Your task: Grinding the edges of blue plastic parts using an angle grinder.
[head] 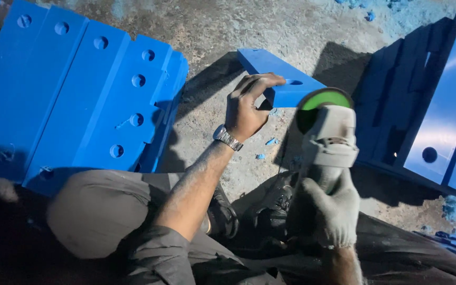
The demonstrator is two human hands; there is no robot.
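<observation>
My gloved right hand (327,211) clenches the grinder (329,142), disc toward the block's edge. My bare left hand (246,108) grasps the blue block (278,74), propped off the floor (270,31). Blue slabs (80,95) lie stacked alongside.

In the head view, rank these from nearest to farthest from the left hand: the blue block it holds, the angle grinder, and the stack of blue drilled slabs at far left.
1. Blue block: gripped by the left hand, just above it.
2. Angle grinder: close to the right, held in the gloved right hand.
3. Stack of blue drilled slabs: farthest, across the floor at left.
</observation>
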